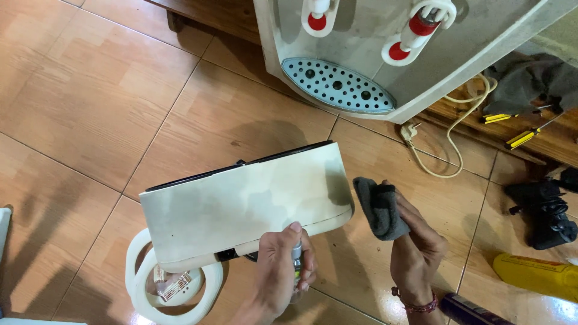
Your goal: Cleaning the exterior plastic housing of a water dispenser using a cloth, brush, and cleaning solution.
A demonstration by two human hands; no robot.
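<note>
We are looking down at a home floor serving as a repair spot. Tan floor tiles (78, 90) are carrying a partly dismantled water dispenser (385, 54), and yellow-handled screwdrivers (512, 129) are lying beside it.

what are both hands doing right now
Left hand: closed around a small spray bottle, forefinger on top, at the dirty white panel.
Right hand: closed on a dark grey cloth, beside the panel.

A white water dispenser (385, 54) with red taps is standing on the brown tiled floor (78, 108). A cream power cord (448, 135) is trailing beside it, yellow-handled screwdrivers (512, 129) are lying further right, and a yellow bottle (539, 274) is resting nearby.
</note>
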